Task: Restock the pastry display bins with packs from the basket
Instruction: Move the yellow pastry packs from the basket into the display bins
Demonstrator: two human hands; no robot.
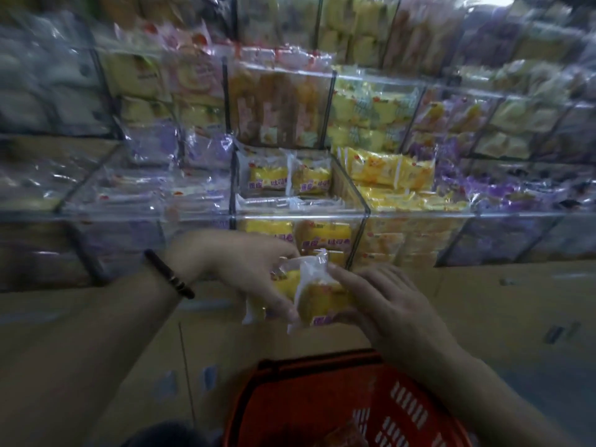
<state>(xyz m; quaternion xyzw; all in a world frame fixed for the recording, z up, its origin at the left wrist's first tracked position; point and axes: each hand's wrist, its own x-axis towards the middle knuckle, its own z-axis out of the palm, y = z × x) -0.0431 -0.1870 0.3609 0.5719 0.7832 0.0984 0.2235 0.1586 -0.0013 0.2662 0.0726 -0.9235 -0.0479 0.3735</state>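
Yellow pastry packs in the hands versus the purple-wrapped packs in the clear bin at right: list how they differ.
The yellow pastry packs show yellow cake through clear wrap; the purple-wrapped packs look purple. The yellow ones are gripped by the left hand and right hand before the display; the purple ones lie heaped in their clear bin. Both are shiny plastic-wrapped packs.

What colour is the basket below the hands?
The basket is red-orange, with pale slots in its wall; the head view shows it best.
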